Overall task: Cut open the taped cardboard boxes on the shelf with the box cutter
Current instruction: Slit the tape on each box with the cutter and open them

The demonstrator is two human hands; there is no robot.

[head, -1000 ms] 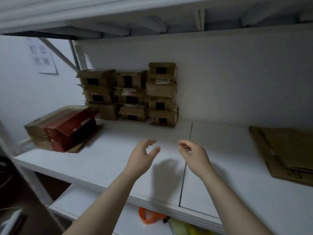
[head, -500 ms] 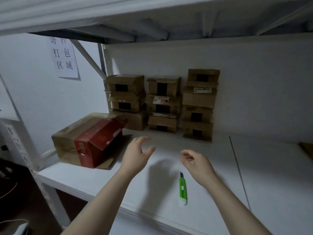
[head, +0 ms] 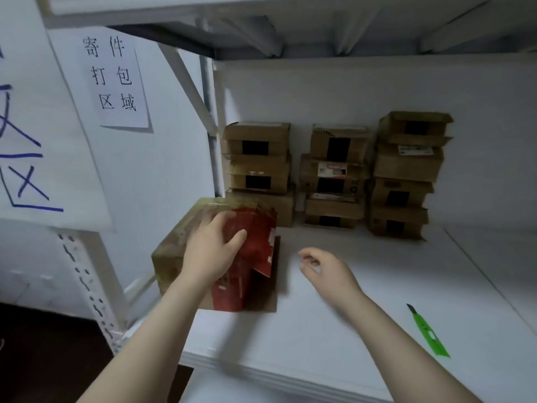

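Observation:
A brown cardboard box with a red printed side (head: 250,257) lies at the left end of the white shelf (head: 334,324). My left hand (head: 210,251) rests on top of it, fingers spread over the taped brown face. My right hand (head: 325,266) hovers just right of the box with loosely curled fingers and holds nothing. The green box cutter (head: 428,333) lies on the shelf at the right, blade tip out, apart from both hands. Several small taped cardboard boxes (head: 334,175) stand in three stacks against the back wall.
A white upright post with slots (head: 96,289) and a diagonal brace frame the shelf's left side. Paper signs with characters (head: 116,80) hang on the left wall. The shelf above (head: 290,27) sits low overhead. A lower shelf edge shows below.
The view has swung left and closer. My left hand moved forward and left onto the red and brown box. My right hand stayed empty; the cutter now lies farther to its right.

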